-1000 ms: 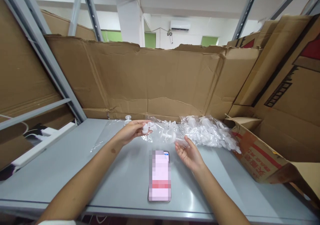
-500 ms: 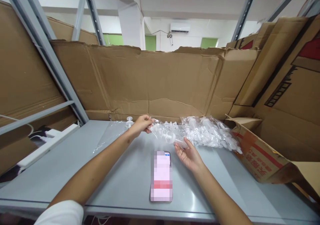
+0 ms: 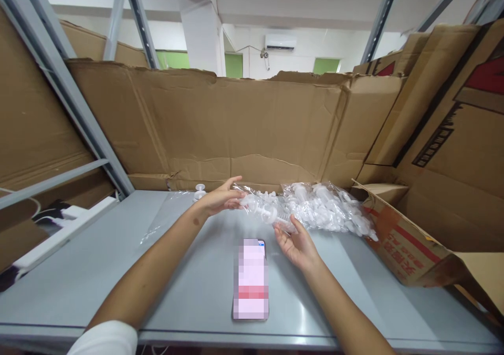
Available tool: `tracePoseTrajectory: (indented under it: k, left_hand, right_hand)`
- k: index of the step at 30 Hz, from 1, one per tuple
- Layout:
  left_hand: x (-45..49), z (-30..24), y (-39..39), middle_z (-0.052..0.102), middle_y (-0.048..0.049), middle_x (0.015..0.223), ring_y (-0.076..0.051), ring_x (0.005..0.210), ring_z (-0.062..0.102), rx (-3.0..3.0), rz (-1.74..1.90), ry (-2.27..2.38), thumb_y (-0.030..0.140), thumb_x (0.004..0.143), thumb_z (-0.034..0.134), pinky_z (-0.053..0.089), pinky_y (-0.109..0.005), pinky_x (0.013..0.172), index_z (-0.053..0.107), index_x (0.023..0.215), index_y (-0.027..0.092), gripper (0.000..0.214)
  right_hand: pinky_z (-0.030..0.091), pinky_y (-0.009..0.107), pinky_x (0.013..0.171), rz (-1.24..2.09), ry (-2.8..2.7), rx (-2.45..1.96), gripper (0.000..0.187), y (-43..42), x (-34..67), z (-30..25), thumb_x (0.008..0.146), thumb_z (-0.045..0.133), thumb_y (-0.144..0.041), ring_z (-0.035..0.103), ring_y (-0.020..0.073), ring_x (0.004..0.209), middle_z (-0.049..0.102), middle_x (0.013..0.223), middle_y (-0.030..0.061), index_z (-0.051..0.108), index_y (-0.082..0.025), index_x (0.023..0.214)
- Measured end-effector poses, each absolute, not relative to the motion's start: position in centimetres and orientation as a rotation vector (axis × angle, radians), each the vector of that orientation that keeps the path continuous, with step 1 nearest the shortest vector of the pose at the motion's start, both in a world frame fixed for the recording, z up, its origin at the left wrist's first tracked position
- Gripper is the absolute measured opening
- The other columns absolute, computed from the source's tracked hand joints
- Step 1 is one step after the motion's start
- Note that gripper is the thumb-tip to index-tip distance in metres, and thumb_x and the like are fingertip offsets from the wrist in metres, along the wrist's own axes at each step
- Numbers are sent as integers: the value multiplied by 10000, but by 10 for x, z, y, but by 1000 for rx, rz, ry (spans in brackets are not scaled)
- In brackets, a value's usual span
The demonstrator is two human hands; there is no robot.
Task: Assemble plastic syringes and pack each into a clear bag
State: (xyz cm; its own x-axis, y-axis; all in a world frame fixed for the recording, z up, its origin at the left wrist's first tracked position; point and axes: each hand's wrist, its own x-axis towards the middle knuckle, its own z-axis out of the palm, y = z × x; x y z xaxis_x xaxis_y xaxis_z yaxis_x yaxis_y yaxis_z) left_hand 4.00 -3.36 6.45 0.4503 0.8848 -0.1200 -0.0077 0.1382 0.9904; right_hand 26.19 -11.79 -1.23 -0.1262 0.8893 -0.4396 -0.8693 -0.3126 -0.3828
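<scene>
A clear plastic bag (image 3: 326, 210) full of several small white plastic parts lies along the back of the grey table (image 3: 189, 271). My left hand (image 3: 220, 198) pinches the bag's left end, thumb and fingers closed on the film. My right hand (image 3: 296, 244) is palm up under the bag's near edge, its fingertips curled onto the plastic. One loose white part (image 3: 200, 189) stands on the table just left of my left hand. A phone (image 3: 251, 279) lies flat between my forearms.
Brown cardboard walls (image 3: 244, 129) enclose the table at the back and both sides. A folded cardboard flap with red print (image 3: 405, 250) lies at the right. A grey metal rack upright (image 3: 71, 97) slants at the left, above a white power strip (image 3: 66, 229).
My left hand has slid right along the bag's end and closed on the film. My right hand has barely moved. The view shifted slightly.
</scene>
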Motion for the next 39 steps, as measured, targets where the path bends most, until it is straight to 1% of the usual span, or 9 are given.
tracePoseTrajectory:
  k: [6, 10, 13, 16, 20, 22, 25, 32, 39]
  left_hand:
    - [50, 52, -29, 559, 30, 628, -85, 441, 565, 1462, 954, 1064, 246, 722, 643, 480, -217, 470, 388, 1184, 164, 534]
    - [53, 45, -27, 561, 26, 687, -70, 381, 527, 1579, 997, 1197, 195, 688, 654, 434, -195, 376, 425, 1108, 181, 479]
    - [50, 47, -28, 580, -16, 851, -69, 447, 565, 1494, 994, 1139, 220, 681, 662, 477, -215, 434, 424, 1121, 217, 500]
    - [44, 51, -32, 576, -46, 978, -106, 602, 633, 1254, 922, 975, 242, 685, 672, 526, -266, 592, 346, 1213, 272, 622]
    - [39, 53, -38, 594, -32, 935, -164, 715, 666, 1042, 812, 849, 190, 656, 711, 518, -355, 741, 144, 1314, 321, 880]
    - [40, 50, -41, 599, -10, 861, -191, 760, 671, 967, 722, 803, 176, 664, 704, 502, -384, 791, 157, 1313, 302, 858]
    - [43, 44, -45, 602, 3, 810, -227, 855, 660, 869, 608, 742, 136, 683, 669, 480, -395, 844, 295, 1247, 251, 687]
    - [52, 29, -52, 638, -25, 772, -221, 872, 653, 795, 668, 772, -5, 641, 574, 499, -357, 804, 444, 1032, 182, 453]
    - [50, 26, -56, 651, -11, 733, -164, 734, 667, 916, 701, 840, 16, 602, 644, 511, -280, 738, 409, 1097, 188, 575]
  right_hand:
    - [573, 265, 606, 1779, -107, -761, 262, -119, 260, -16, 807, 567, -267, 676, 179, 640, 633, 752, 125, 417, -105, 948]
    - [574, 267, 598, 1786, -104, -773, 257, -117, 259, -17, 815, 554, -268, 678, 177, 637, 632, 766, 120, 409, -111, 957]
    - [575, 262, 594, 1785, -92, -766, 247, -117, 259, -16, 817, 551, -261, 676, 173, 628, 628, 761, 110, 415, -109, 956]
    - [576, 253, 599, 1778, -75, -744, 237, -118, 259, -14, 828, 536, -263, 671, 164, 621, 621, 741, 97, 429, -98, 959]
    - [578, 244, 596, 1727, -27, -689, 205, -119, 259, -12, 841, 511, -263, 667, 153, 623, 620, 731, 76, 449, -106, 958]
    - [580, 247, 599, 1704, -26, -683, 192, -119, 259, -12, 834, 518, -255, 668, 155, 623, 623, 727, 70, 457, -114, 949]
    - [579, 258, 607, 1689, -65, -693, 181, -118, 259, -13, 820, 536, -242, 673, 167, 632, 627, 721, 71, 459, -124, 933]
    - [577, 274, 576, 1677, -168, -776, 189, -119, 257, -14, 804, 559, -230, 672, 171, 590, 621, 700, 52, 437, -159, 930]
    - [576, 275, 593, 1668, -227, -805, 178, -120, 256, -16, 780, 590, -224, 680, 178, 602, 619, 687, 51, 453, -160, 873]
